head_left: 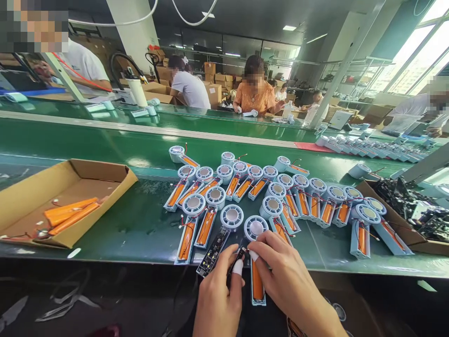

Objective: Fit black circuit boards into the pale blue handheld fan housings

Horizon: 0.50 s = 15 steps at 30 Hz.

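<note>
My left hand (224, 285) is closed on a narrow black circuit board (240, 256), a white cover on its thumb. At that board's upper end, my right hand (286, 267) pinches with thumb and fingertips; what lies between them is hidden. Just below my fingers is a pale blue fan-like housing (255, 227) with a round slotted head and an orange battery (257, 283) in its open handle. To the left lies a similar housing (232, 216) whose handle carries a black circuit board (213, 250) with small light parts.
Several more housings with orange batteries (188, 236) and thin wires spread over the green table (147, 220). A cardboard box (105, 187) at left holds orange batteries; another box (414, 238) at right holds black boards. People work beyond the green belt (105, 135).
</note>
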Each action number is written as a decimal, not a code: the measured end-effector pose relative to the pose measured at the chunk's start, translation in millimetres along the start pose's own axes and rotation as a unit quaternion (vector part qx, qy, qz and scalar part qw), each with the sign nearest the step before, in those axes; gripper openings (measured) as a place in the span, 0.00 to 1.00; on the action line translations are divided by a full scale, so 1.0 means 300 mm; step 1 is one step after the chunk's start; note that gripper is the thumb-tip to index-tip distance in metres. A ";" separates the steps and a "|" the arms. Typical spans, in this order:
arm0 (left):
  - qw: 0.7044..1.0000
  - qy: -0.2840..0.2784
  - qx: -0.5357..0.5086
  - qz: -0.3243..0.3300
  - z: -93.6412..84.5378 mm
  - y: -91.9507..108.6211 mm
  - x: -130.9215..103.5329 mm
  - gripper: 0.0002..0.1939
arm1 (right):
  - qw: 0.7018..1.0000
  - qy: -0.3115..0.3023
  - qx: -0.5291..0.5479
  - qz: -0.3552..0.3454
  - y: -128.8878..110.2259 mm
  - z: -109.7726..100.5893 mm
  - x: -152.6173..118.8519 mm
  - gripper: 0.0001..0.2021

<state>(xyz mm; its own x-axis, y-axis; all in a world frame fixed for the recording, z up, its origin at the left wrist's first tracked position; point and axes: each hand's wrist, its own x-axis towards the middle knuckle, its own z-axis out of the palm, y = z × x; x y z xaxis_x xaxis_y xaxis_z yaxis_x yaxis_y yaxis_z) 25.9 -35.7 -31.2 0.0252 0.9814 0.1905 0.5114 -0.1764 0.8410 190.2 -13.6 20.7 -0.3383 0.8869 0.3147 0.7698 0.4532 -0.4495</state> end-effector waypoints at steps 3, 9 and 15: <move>0.997 0.019 0.041 0.063 0.010 -0.004 -0.001 0.18 | 0.997 -0.029 -0.067 -0.016 -0.013 -0.020 0.011 0.12; 0.975 0.064 0.107 0.182 0.025 -0.010 0.004 0.19 | 0.989 -0.042 -0.141 -0.017 -0.028 -0.007 0.023 0.12; 0.952 0.062 0.181 0.237 0.012 -0.009 0.000 0.22 | 0.996 -0.019 -0.088 -0.013 -0.022 -0.011 0.018 0.11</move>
<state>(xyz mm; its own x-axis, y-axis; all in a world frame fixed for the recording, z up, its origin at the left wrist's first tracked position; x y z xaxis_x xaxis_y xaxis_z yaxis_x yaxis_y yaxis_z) 27.8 -34.9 -35.3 0.2375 0.7773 0.5826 0.7312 -0.5379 0.4196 185.1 -12.0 28.0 -0.3779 0.8791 0.2904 0.8419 0.4568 -0.2874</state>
